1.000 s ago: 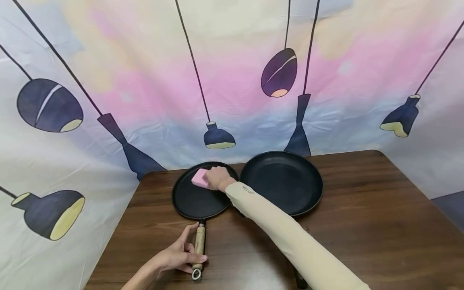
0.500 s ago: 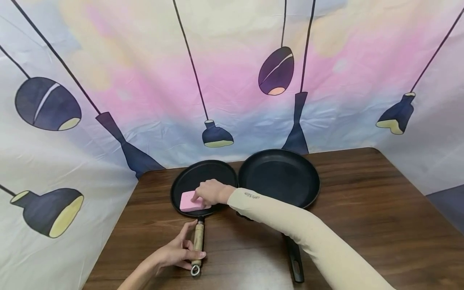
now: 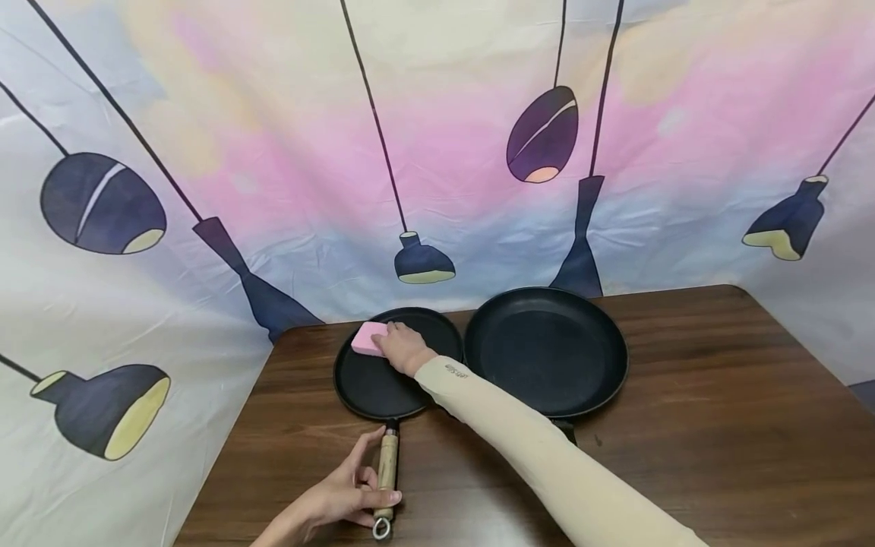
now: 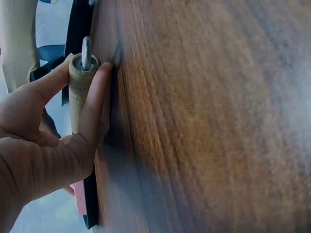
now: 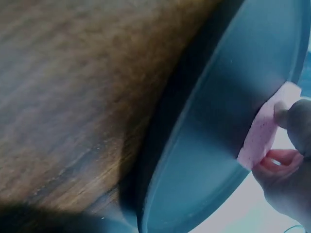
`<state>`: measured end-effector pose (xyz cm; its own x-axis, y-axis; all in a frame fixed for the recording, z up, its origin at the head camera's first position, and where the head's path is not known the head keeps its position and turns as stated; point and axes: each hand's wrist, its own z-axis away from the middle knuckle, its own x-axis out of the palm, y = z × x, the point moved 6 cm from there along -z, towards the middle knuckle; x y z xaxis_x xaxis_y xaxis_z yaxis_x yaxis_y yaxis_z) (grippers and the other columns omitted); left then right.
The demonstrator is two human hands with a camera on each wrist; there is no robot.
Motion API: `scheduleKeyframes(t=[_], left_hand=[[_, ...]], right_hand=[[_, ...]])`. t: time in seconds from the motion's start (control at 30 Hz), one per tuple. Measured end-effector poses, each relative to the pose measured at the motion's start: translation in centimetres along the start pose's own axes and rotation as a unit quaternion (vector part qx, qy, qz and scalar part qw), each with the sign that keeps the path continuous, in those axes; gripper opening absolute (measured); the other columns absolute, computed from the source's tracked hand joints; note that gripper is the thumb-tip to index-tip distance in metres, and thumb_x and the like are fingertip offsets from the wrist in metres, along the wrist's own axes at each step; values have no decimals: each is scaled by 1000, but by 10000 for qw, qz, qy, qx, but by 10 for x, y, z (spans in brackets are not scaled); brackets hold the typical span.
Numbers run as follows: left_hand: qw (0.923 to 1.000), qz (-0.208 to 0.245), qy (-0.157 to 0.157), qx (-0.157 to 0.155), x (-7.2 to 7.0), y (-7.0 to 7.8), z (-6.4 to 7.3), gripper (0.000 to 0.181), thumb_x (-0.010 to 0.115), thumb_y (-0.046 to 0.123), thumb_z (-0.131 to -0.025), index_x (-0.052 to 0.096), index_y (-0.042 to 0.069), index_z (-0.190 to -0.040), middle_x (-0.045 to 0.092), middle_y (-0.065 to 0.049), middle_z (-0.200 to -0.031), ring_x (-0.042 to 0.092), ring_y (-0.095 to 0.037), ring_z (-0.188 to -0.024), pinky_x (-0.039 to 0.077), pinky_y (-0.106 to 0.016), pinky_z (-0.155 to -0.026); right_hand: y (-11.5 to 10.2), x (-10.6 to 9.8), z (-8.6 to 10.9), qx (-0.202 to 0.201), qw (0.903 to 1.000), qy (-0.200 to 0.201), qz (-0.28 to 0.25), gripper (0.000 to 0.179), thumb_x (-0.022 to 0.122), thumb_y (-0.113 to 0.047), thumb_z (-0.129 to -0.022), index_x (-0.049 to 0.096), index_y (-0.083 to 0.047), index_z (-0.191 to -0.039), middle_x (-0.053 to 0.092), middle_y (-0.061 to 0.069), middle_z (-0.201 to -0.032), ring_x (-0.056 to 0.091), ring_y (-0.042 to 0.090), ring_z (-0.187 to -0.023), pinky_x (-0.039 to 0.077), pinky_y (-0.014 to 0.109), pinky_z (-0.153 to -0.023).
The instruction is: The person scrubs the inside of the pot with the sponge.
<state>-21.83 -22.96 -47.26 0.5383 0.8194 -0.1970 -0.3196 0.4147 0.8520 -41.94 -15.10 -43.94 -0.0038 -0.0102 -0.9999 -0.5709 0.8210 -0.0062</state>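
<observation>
My left hand (image 3: 345, 486) grips the wooden handle (image 3: 386, 465) of a flat black pan (image 3: 383, 391), thumb and fingers around it near the metal hanging ring. In the left wrist view the fingers hold the handle (image 4: 77, 92) from both sides. My right hand (image 3: 405, 347), its arm in a cream sleeve, pinches a pink sponge (image 3: 366, 339) against the pan's far left surface. The right wrist view shows the sponge (image 5: 265, 128) lying on the pan's dark face (image 5: 214, 121), with thumb and fingers at its edges.
A larger, deeper black frying pan (image 3: 547, 353) stands right beside the flat pan. Its handle is mostly hidden under my right sleeve (image 3: 506, 425). Both pans rest on a brown wooden table (image 3: 718, 425), with a lamp-printed cloth (image 3: 307, 152) hanging behind.
The sponge went from the pan's far side down to its near left, then back up to the far left, with my right hand. My left hand keeps its grip on the handle.
</observation>
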Motion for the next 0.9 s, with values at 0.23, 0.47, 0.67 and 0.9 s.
scheduleKeyframes(t=[0.23, 0.47, 0.67, 0.9], left_hand=[[9999, -88, 34, 52, 5, 0, 3, 106, 80, 24, -91, 3, 17, -163, 50, 1, -79, 55, -12, -70, 58, -27, -59], [9998, -117, 74, 106, 3, 1, 4, 104, 80, 25, -91, 5, 17, -162, 51, 2, -79, 57, -12, -74, 60, -30, -63], [9998, -142, 2, 137, -2, 5, 4, 104, 80, 25, -91, 4, 16, -162, 53, 1, -80, 59, -12, -77, 61, -31, -67], [9997, -162, -57, 177, -1, 8, 4, 104, 78, 23, -93, 1, 15, -162, 52, 1, -81, 60, -13, -79, 62, -35, -72]], right_hand=[[14, -2, 6, 415, 9981, -4, -459, 30, 56, -13, -106, 63, -20, -134, 63, 11, -133, 58, 25, -127, 57, 37, -101], [8, -1, 19, -349, 9966, -394, -626, 44, 63, -11, -101, 60, -24, -143, 63, 6, -137, 59, 19, -126, 53, 32, -105], [-1, -8, 48, -1080, 9883, -816, -697, 48, 68, -7, -97, 62, -25, -141, 62, 5, -137, 59, 16, -121, 49, 30, -112], [-2, -11, 81, -1453, 9830, -1004, -495, 47, 69, -13, -98, 59, -26, -142, 62, 5, -137, 59, 16, -121, 49, 28, -111]])
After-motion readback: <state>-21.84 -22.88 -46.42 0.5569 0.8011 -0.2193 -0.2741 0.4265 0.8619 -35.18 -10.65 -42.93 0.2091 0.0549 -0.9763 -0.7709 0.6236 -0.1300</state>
